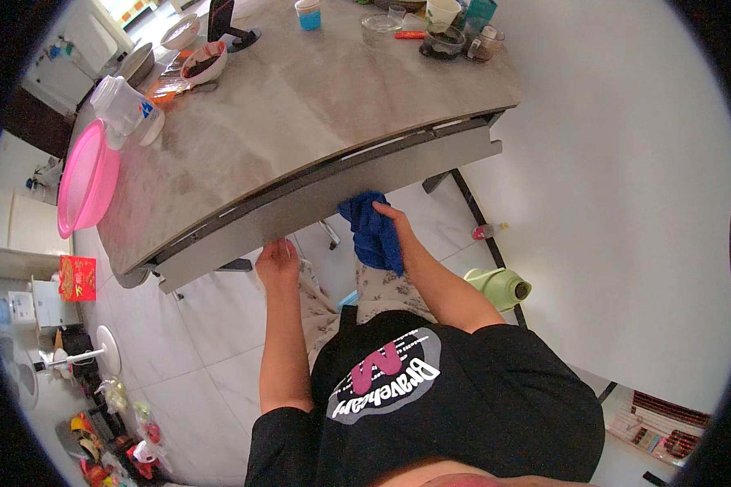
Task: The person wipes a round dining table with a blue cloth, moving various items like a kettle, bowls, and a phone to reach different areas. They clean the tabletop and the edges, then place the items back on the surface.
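A grey front panel [335,207] hangs under the front edge of the stone-patterned table [292,103], with a dark gap between the two. My left hand [278,260] is at the panel's lower edge, fingers curled against it and fingertips partly hidden. Something thin and whitish shows by those fingers, too small to name. In my right hand [396,220] is a bunched dark blue cloth [371,234], its upper end touching the panel's lower edge. Part of the right hand is behind the cloth.
On the table's left stand a pink plastic basket [88,182], a translucent plastic jar [125,109] and a bowl with dark contents [204,64]. Cups and jars [444,39] crowd the far right. A green thermos flask [499,288] and a bottle [488,231] are by the white wall.
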The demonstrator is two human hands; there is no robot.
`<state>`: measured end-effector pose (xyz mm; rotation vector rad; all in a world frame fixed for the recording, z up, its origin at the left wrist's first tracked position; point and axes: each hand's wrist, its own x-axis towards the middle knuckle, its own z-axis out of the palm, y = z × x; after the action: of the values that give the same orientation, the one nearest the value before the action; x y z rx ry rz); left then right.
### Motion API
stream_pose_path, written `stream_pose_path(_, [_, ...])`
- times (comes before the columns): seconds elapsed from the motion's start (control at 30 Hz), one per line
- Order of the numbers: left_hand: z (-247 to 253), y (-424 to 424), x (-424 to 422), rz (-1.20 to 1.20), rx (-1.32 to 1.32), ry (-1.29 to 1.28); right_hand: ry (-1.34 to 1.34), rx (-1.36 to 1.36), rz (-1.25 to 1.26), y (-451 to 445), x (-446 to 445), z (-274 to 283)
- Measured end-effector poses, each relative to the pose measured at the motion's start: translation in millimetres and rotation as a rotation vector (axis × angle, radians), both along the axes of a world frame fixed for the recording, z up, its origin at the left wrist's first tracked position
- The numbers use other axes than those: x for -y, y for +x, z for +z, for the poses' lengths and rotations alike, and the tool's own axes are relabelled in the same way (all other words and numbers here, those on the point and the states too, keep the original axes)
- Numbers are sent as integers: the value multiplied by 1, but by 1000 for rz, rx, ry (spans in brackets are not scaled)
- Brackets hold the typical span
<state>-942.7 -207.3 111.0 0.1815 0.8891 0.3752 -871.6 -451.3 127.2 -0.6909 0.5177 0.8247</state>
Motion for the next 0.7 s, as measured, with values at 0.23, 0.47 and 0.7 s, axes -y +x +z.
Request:
stream_pose_path(0.23, [44, -14, 5, 57, 137, -55, 26, 68, -86, -20, 11, 34])
stream_pose_path(0.47, [100, 4, 1, 79, 148, -19, 106, 419, -63, -5, -2, 87])
stream_pose_path(0.7, [114, 27, -8, 90, 204, -35, 132, 486, -32, 21, -17, 91])
